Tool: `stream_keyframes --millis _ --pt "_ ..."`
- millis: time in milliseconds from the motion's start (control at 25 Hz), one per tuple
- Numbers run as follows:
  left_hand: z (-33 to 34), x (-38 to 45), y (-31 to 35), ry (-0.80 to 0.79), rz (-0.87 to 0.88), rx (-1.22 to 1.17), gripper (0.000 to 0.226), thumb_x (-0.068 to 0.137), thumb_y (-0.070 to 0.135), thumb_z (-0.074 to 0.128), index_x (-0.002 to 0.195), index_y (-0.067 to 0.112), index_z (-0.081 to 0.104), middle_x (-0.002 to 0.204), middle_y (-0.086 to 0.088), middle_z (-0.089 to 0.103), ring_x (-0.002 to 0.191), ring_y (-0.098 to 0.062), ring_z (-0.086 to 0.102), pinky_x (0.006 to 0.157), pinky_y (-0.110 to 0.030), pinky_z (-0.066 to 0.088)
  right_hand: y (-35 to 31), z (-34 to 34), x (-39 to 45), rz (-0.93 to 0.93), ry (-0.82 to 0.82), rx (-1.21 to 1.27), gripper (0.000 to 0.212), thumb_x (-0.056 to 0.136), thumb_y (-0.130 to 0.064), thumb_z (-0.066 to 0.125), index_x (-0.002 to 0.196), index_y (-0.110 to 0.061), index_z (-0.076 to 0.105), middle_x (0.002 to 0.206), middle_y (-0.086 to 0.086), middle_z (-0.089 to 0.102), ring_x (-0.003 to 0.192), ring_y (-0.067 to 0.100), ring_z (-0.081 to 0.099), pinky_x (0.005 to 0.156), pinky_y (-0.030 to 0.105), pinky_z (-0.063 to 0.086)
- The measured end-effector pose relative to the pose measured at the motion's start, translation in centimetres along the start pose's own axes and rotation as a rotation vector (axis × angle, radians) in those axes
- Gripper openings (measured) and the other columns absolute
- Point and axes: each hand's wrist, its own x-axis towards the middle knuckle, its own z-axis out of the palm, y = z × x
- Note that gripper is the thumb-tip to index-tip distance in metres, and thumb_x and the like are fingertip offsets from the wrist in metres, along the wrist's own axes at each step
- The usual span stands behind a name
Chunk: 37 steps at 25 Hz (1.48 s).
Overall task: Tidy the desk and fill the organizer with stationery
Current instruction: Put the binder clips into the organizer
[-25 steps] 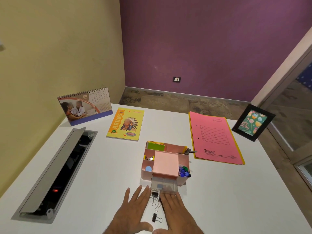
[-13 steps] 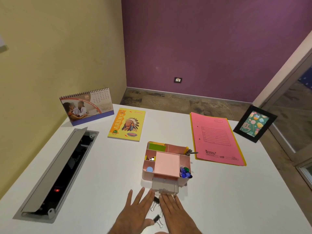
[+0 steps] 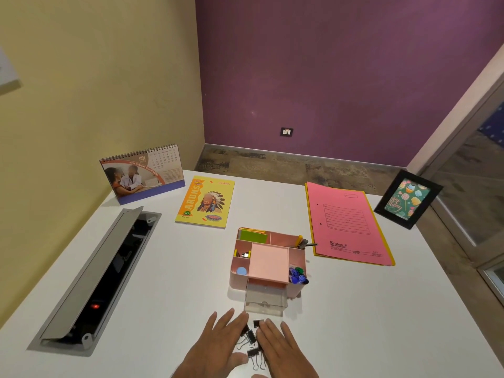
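My left hand (image 3: 218,347) and right hand (image 3: 283,347) lie flat, fingers straight, corralling black metal binder clips (image 3: 252,340) on the white surface (image 3: 163,282). The pink plastic organizer (image 3: 268,261) looks mostly filled; its clear drawer (image 3: 266,300) stands open, awaiting clips.

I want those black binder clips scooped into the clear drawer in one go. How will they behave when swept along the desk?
The binder clips look small and light, so they should slide easily on the smooth white desk. Their wire handles stick out, so they will probably snag together. Being boxy, they seem unlikely to roll.
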Motion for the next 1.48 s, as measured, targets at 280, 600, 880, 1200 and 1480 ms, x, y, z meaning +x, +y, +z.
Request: stream_keyframes --millis 280,600,880,1200,1480 --pt "-1.2 1.3 1.5 0.077 -0.174 -0.130 0.047 0.068 0.060 0.066 0.112 0.049 0.055 0.094 0.021 0.052 0.084 -0.006 0.045 0.064 -0.022 0.034 -0.2 -2.9 -0.2 0.363 0.403 0.462 0.029 0.084 -0.042 0.056 0.112 -0.038 0.059 0.111 -0.027 0.061 0.107 -0.003 0.049 0.094 0.018 0.031" --pt "-2.6 1.7 2.5 0.153 -0.266 -0.332 0.018 0.081 0.038 0.067 0.095 0.032 0.057 0.092 0.018 0.046 0.097 -0.012 0.045 0.082 -0.026 0.036 -1.1 -3.4 0.1 0.454 0.467 0.629 0.027 0.080 -0.033 0.060 0.101 -0.049 0.062 0.112 -0.038 0.055 0.104 -0.010 0.050 0.085 0.014 0.041" --pt "-3.5 0.8 2.5 0.204 -0.394 -0.937 0.024 0.052 0.018 0.081 0.067 0.023 0.063 0.067 0.002 0.059 0.061 -0.005 0.048 0.062 -0.029 0.045 -2.4 -5.2 0.6 0.444 0.422 0.746 0.045 0.071 -0.029 0.074 0.099 -0.060 0.058 0.106 -0.031 0.060 0.085 -0.001 0.061 0.070 0.011 0.048" --pt "-6.6 1.4 4.1 0.355 -0.379 -1.157 0.026 0.055 0.008 0.090 0.064 0.018 0.068 0.069 -0.004 0.064 0.063 -0.012 0.054 0.062 -0.029 0.049 -2.1 -6.6 2.4 0.473 0.403 0.931 0.040 0.071 -0.022 0.081 0.087 -0.057 0.069 0.088 -0.020 0.073 0.078 0.001 0.068 0.070 0.019 0.055" --pt "-8.7 1.4 4.7 0.455 -0.491 -1.304 0.024 0.058 -0.015 0.084 0.069 -0.004 0.066 0.065 -0.013 0.063 0.054 -0.007 0.056 0.052 -0.017 0.048 -0.5 -9.4 2.7 0.410 0.488 0.880 0.041 0.075 -0.008 0.078 0.091 -0.046 0.073 0.091 -0.023 0.071 0.081 0.003 0.068 0.073 0.014 0.052"
